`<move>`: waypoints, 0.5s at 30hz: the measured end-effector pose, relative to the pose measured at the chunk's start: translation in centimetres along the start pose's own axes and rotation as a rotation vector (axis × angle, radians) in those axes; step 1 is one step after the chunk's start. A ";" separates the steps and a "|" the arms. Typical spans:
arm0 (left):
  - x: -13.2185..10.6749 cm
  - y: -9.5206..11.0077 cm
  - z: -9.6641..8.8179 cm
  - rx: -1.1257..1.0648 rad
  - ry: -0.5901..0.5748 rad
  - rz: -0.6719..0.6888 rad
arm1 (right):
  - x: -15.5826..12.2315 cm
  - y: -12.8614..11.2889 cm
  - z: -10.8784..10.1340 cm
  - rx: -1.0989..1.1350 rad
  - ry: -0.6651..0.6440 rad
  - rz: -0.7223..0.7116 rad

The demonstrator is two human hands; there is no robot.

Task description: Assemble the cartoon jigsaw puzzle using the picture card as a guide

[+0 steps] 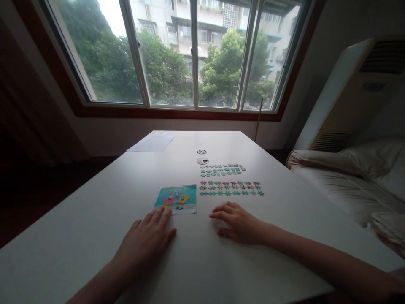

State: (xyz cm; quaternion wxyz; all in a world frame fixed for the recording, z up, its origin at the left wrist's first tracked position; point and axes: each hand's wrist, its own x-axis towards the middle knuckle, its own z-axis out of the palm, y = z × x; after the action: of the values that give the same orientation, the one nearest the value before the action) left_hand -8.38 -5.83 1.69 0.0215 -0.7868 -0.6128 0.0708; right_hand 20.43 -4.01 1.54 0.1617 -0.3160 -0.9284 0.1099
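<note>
My left hand lies with its fingers apart, the fingertips over the lower left edge of a cartoon picture sheet. The sheet shows a pink figure and a yellow figure on a teal ground. To the right of it, my right hand rests on the white table with fingers spread and nothing in them. Just beyond that hand, jigsaw puzzle pieces lie apart from each other in several rows. Most are teal, some pink or yellow. A second group of puzzle pieces lies farther back.
Two small round items sit behind the pieces, one behind the other. A white paper sheet lies at the table's far left corner. A pale sofa and an air conditioner stand right of the table; a window is beyond.
</note>
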 end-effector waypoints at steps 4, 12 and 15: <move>-2.7 1.4 -0.1 -0.008 -0.066 0.004 | 1.0 -1.3 0.8 -0.004 -0.100 -0.047; -2.6 -0.7 -0.9 -0.210 -0.033 0.139 | 1.1 -1.5 0.4 0.014 -0.159 -0.050; 0.5 -4.5 -2.0 -0.296 -0.041 0.180 | 1.1 -1.6 0.4 0.016 -0.153 -0.047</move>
State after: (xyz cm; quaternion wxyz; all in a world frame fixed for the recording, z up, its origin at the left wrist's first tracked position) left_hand -12.28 -4.13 4.19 -0.1133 -0.8314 -0.5440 -0.0026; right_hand 18.59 -4.58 1.90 0.0955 -0.2836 -0.9442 0.1374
